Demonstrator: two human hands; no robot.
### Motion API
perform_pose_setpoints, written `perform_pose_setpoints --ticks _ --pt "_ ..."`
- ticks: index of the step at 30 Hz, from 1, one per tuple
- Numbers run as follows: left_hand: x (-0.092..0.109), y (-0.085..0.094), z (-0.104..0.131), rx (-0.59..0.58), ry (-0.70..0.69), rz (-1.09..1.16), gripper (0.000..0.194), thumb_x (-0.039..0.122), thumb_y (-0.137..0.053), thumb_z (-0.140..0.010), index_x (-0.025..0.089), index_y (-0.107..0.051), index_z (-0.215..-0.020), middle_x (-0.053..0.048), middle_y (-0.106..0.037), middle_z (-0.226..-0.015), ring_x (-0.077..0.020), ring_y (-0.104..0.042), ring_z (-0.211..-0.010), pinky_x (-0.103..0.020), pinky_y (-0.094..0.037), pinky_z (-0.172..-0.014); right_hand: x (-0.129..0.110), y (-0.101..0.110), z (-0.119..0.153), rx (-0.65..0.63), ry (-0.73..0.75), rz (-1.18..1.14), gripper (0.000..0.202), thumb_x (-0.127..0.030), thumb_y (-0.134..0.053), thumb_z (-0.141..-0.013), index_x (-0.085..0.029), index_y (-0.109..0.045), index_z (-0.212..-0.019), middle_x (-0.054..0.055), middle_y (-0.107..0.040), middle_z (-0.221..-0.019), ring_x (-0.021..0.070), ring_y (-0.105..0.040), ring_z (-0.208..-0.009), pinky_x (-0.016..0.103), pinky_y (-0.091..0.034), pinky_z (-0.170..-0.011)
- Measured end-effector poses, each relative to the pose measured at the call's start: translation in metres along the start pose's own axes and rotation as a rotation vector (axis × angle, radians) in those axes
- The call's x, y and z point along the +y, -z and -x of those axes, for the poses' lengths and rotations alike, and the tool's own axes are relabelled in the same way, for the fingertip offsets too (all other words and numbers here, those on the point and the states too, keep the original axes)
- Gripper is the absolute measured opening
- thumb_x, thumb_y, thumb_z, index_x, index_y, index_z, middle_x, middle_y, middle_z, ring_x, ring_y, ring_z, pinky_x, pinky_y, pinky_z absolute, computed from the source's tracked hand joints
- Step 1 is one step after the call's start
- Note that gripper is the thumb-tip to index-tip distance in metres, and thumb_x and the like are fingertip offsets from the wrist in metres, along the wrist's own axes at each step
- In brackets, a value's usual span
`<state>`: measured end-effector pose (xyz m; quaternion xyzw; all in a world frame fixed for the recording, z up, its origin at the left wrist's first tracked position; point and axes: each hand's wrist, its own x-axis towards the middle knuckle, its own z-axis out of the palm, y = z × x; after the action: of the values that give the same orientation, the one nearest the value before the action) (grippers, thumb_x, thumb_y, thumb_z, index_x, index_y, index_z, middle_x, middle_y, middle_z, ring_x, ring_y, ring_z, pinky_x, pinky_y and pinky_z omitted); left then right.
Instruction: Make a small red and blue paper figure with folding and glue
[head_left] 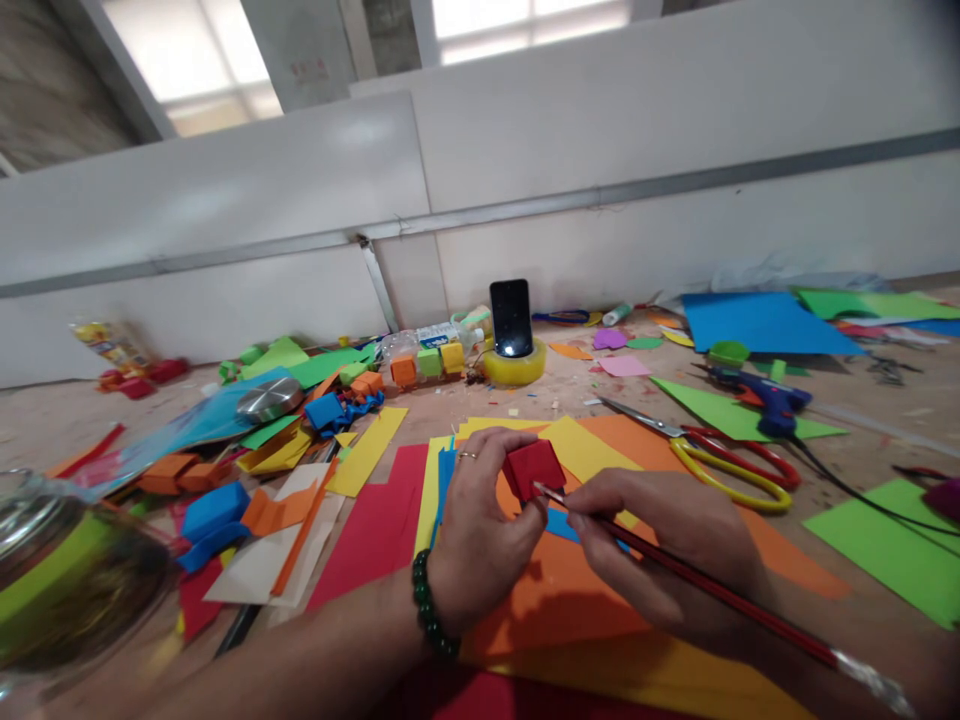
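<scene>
My left hand (491, 515) pinches a small red paper cube (534, 470) between thumb and fingers, above the middle of the table. In my right hand (667, 540) is a long paintbrush (720, 592) with a dark red handle, held like a pen. The brush tip touches or nearly touches the cube's near face. Orange foam sheets (555, 610) lie beneath both hands, with yellow, blue and red pieces around them. Scissors (731, 465) with red and yellow handles rest to the right, beyond my right hand.
A phone (511, 318) stands in a yellow tape roll (517, 368) at the back. Small coloured cubes (429, 363) sit beside a plastic bottle (420, 342). A blue glue gun (776, 400) with its cord lies at right. A glass jar (67, 590) stands at near left.
</scene>
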<state>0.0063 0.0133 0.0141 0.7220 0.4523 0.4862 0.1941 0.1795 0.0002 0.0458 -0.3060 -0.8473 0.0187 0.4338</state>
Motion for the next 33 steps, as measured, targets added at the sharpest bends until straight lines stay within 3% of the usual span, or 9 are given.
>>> perform_pose_setpoints --ticks 6,23,33 --pt "-0.0002 -0.0008 0.0007 0.003 -0.008 0.000 0.040 0.007 -0.059 -0.073 0.021 -0.057 -0.110 -0.006 -0.062 -0.111 -0.0210 -0.056 -0.106 -0.036 -0.045 -0.093 -0.0004 -0.0008 0.0027 -0.062 -0.053 0.034 0.010 -0.014 -0.053 -0.084 -0.022 -0.058 -0.085 -0.002 -0.069 -0.070 0.0099 -0.064 -0.058 0.021 -0.045 -0.056" --pt "-0.0008 -0.0003 -0.0018 0.013 0.000 0.004 0.038 0.006 -0.059 -0.072 0.021 -0.057 -0.107 -0.005 -0.063 -0.106 -0.0210 -0.057 -0.101 -0.036 -0.046 -0.090 0.0051 0.0036 -0.0015 0.001 -0.065 0.046 0.010 -0.015 -0.055 -0.082 -0.022 -0.061 -0.079 -0.005 -0.064 -0.059 0.0081 -0.058 -0.048 0.020 -0.041 -0.049" --pt "-0.0002 0.0004 0.0000 -0.002 -0.003 0.011 0.040 0.008 -0.060 -0.073 0.021 -0.057 -0.111 -0.006 -0.062 -0.110 -0.0215 -0.056 -0.104 -0.036 -0.046 -0.091 0.0007 0.0013 -0.0001 0.004 0.048 -0.034 0.015 -0.011 -0.051 -0.080 -0.024 -0.057 -0.086 -0.004 -0.067 -0.066 0.0092 -0.060 -0.052 0.021 -0.044 -0.051"
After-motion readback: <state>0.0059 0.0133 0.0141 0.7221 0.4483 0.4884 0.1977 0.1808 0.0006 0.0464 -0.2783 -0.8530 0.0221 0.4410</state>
